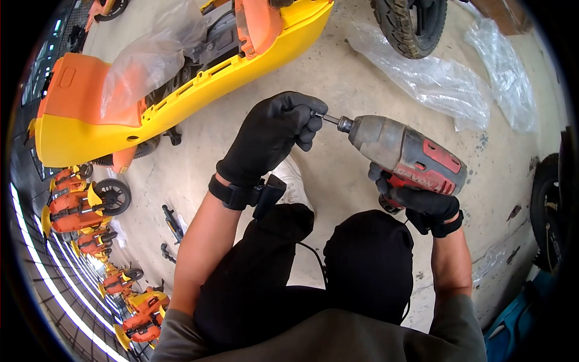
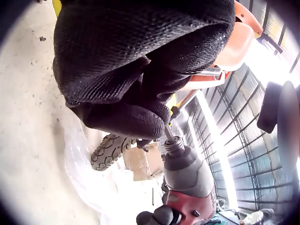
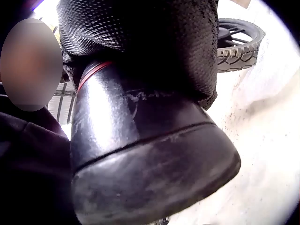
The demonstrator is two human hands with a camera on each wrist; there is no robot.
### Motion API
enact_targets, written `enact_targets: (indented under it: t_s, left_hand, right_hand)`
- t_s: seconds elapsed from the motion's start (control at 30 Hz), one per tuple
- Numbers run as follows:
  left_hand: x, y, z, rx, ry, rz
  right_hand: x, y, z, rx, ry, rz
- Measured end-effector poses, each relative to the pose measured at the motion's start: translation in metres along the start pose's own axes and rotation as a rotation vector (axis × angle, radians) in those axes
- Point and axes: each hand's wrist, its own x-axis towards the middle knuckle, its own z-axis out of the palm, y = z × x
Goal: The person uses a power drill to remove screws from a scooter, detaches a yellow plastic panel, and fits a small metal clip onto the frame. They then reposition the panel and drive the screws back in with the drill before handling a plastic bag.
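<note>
My gloved right hand (image 1: pixel 416 199) grips the handle of a red and grey cordless impact driver (image 1: pixel 386 139), which points up and to the left. From its chuck sticks a thin driver bit (image 1: pixel 330 119). At the bit's far end, my gloved left hand (image 1: pixel 271 130) pinches with curled thumb and fingers. A small dark piece (image 2: pixel 175 111) shows by the fingertips in the left wrist view; I cannot tell whether it is a screw. The right wrist view shows the driver's dark battery base (image 3: pixel 154 173) below the glove.
A yellow and orange scooter body (image 1: pixel 241 72) lies ahead on the left, partly under clear plastic wrap (image 1: pixel 145 66). A tyre (image 1: pixel 413 27) and plastic sheeting (image 1: pixel 428 84) are on the floor ahead. Several orange scooters (image 1: pixel 72 211) stand at the left. Another wheel (image 1: pixel 546 211) is at far right.
</note>
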Motion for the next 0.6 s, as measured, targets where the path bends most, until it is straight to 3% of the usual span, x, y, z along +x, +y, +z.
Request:
enact_targets:
  t_s: [0.3, 0.37, 0.47, 0.6]
  left_hand:
    - [-0.001, 0.001, -0.001, 0.118, 0.023, 0.014]
    - [-0.002, 0.002, 0.000, 0.143, 0.029, 0.019]
    - [-0.002, 0.002, -0.001, 0.205, 0.058, 0.015]
    - [-0.002, 0.001, 0.001, 0.204, 0.042, 0.008]
  right_hand:
    - [0.000, 0.004, 0.000, -0.054, 0.010, -0.004]
    - [0.003, 0.014, -0.011, -0.498, -0.023, -0.050]
    - [0.000, 0.007, -0.003, -0.325, 0.009, -0.023]
    - [0.001, 0.004, -0.004, -0.466, -0.020, -0.018]
